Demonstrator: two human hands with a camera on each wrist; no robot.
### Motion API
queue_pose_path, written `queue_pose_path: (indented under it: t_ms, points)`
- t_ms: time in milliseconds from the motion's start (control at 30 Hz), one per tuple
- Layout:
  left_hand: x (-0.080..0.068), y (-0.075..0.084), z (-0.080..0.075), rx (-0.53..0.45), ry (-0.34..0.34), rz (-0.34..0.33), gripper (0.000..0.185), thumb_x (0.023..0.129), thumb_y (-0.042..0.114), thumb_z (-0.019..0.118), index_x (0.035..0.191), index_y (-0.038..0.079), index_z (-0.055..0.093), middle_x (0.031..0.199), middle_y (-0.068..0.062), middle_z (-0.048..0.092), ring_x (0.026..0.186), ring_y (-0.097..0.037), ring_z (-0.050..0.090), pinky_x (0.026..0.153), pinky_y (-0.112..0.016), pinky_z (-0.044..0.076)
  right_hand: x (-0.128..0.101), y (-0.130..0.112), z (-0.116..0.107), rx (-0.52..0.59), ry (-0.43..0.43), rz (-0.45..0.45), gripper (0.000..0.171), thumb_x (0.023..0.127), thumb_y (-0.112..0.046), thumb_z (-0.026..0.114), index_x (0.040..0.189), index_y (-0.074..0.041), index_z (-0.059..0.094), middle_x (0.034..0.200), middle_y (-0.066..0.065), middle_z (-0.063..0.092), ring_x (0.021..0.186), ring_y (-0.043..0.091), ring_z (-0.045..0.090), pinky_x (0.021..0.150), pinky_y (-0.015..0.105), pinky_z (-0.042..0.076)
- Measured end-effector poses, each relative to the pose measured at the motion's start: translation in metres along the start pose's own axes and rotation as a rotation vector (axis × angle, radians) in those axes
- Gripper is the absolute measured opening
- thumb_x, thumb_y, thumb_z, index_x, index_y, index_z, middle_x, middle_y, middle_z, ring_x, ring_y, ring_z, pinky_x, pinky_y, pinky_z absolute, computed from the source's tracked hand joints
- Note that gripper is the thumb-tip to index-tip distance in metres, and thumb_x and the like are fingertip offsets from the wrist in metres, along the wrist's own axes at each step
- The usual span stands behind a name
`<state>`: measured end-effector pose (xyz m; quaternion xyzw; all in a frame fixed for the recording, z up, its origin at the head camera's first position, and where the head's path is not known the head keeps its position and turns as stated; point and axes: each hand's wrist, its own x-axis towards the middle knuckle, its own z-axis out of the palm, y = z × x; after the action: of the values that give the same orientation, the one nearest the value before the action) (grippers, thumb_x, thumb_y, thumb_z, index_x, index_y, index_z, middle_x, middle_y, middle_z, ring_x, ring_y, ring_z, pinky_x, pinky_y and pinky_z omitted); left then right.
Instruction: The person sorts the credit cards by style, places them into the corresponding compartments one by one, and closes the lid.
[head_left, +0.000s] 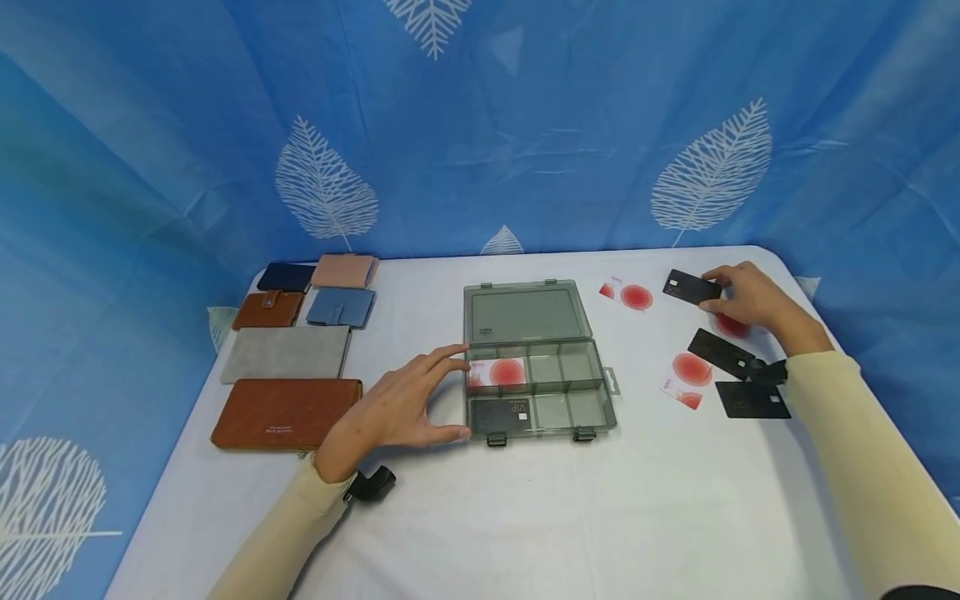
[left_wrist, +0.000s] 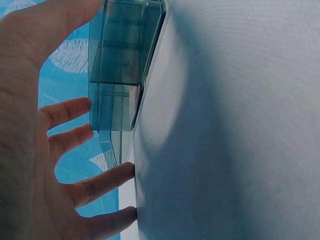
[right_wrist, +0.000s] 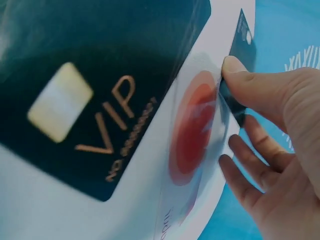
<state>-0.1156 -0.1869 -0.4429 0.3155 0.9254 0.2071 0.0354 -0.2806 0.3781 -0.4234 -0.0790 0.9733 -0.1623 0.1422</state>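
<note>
Work on the white table (head_left: 540, 517) with the divided box (head_left: 552, 414) near its middle, lid (head_left: 527, 315) folded back on the far side. The left hand (head_left: 401, 404) is spread and relaxed, grasping nothing; its fingers and thumb meet the left side of the box. Apply only light pressure there, enough to stop the box sliding. The right hand (head_left: 750, 297) pinches a black card (head_left: 686, 286) near the card's right end, well to the right of the box. Grip the card by its edges; a hard squeeze is likely to bow or slip a thin card. Whether it is fully clear of the table cannot be told; if not, raise one edge first. A loose red-and-white card (head_left: 731, 327) lies beneath the right hand: lift upward, without dragging. Two loose black cards (head_left: 722, 353) lie nearer the person; pass above them. For comparison, a stored black card (head_left: 495, 415) lies flat in the near-left compartment, and a stored red-and-white card (head_left: 506, 372) in the far-left one.
</note>
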Motion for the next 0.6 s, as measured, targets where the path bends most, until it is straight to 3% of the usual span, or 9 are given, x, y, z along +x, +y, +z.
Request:
queue_pose_path:
  t_ms: [200, 333, 500, 600]
  points:
    - [0.0, -0.001, 0.001, -0.002, 0.002, -0.003, 0.092, 0.084, 0.07, 0.08, 0.156, 0.019, 0.053, 0.174, 0.0, 0.033, 0.145, -0.032, 0.053, 0.099, -0.059, 0.057, -0.005, -0.001, 0.003, 0.037, 0.032, 0.059, 0.071, 0.099, -0.021, 0.077, 0.154, 0.007, 0.042, 0.147, 0.044, 0.034, 0.133, 0.061, 0.034, 0.104, 0.077, 0.044]
    - [0.0, -0.001, 0.001, 0.0, 0.005, 0.001, 0.092, 0.085, 0.071, 0.079, 0.156, 0.019, 0.053, 0.174, 0.0, 0.033, 0.145, -0.031, 0.053, 0.099, -0.059, 0.057, -0.009, -0.004, 0.007, 0.059, 0.075, 0.08, 0.066, 0.101, -0.019, 0.075, 0.155, 0.001, 0.042, 0.15, 0.045, 0.038, 0.135, 0.065, 0.036, 0.103, 0.078, 0.042]
    - [0.0, -0.001, 0.002, 0.003, 0.009, 0.007, 0.092, 0.085, 0.071, 0.079, 0.156, 0.02, 0.053, 0.174, 0.001, 0.033, 0.143, -0.03, 0.054, 0.095, -0.057, 0.059, -0.012, -0.009, 0.016, 0.132, 0.25, 0.066, 0.041, 0.107, -0.008, 0.06, 0.147, -0.001, 0.054, 0.144, 0.045, 0.05, 0.132, 0.064, 0.046, 0.102, 0.076, 0.045]
    - [0.0, 0.0, 0.003, 0.002, 0.018, 0.013, 0.092, 0.085, 0.071, 0.079, 0.156, 0.019, 0.053, 0.174, 0.0, 0.033, 0.142, -0.031, 0.055, 0.094, -0.057, 0.059, -0.014, -0.014, 0.019, 0.173, 0.345, 0.049, 0.034, 0.11, -0.011, 0.055, 0.142, -0.001, 0.061, 0.139, 0.043, 0.057, 0.13, 0.062, 0.05, 0.103, 0.076, 0.043]
